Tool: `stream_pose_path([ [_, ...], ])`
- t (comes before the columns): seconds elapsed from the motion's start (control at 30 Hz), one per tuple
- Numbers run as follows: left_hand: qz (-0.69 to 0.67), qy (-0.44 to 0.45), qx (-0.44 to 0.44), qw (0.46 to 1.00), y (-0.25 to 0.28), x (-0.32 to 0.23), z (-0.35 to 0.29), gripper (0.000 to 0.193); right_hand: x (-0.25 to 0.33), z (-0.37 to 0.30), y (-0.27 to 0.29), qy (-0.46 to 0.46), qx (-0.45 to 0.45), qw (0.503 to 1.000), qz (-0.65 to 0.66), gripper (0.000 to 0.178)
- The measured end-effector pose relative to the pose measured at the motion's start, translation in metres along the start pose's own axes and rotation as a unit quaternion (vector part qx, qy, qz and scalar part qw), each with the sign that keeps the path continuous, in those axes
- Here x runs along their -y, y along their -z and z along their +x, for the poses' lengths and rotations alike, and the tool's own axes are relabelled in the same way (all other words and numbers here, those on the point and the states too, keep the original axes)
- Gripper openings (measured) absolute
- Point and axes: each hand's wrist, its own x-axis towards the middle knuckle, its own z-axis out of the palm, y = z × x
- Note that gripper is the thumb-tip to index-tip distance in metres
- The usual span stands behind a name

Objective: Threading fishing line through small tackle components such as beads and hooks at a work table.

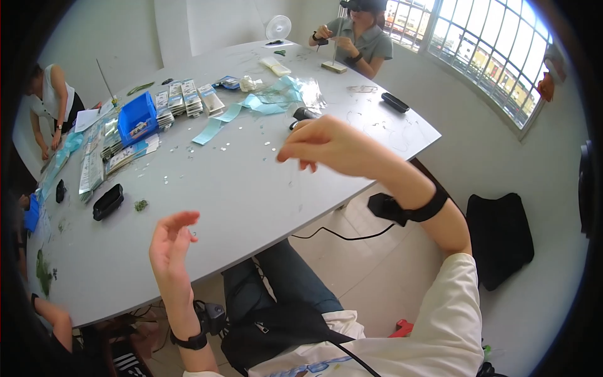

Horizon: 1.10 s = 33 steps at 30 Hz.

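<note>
My left hand (171, 248) is raised over the near edge of the grey table (251, 207). Its fingers curl loosely, with a gap between fingertips and thumb, and nothing shows in it. Higher and farther right, my right hand (326, 146) hangs above the tabletop with its fingers bent downward and drawn together. Whatever they may pinch is too small or too hidden to make out. Just behind that hand lies a black cylindrical object (304, 114), partly covered by it. Small pale bits (225, 148) are scattered on the table between and beyond my hands.
A blue bin (137, 118) stands among stacked printed packets (191, 97). Light-blue sheeting (270, 99) lies mid-table. Black trays rest at left (108, 202) and far right (395, 102). Co-workers sit or stand across the table (358, 44) and at left (55, 100); another arm (55, 320) shows lower left.
</note>
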Motion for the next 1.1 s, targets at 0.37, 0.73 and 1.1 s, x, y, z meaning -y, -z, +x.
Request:
stream_pose_path([
  [0.37, 0.131, 0.054, 0.151, 0.978, 0.002, 0.027, 0.007, 0.014, -0.041, 0.034, 0.127, -0.095, -0.116, 0.983, -0.103, 0.026],
  [0.73, 0.093, 0.16, 0.217, 0.959, 0.003, 0.043, 0.016, 0.01, -0.144, 0.09, 0.199, -0.034, -0.139, 0.989, -0.021, 0.021],
  [1.1, 0.184, 0.096, 0.216, 0.954, -0.003, 0.037, 0.015, 0.005, -0.127, 0.106, 0.248, -0.053, -0.292, 0.955, 0.001, 0.026],
])
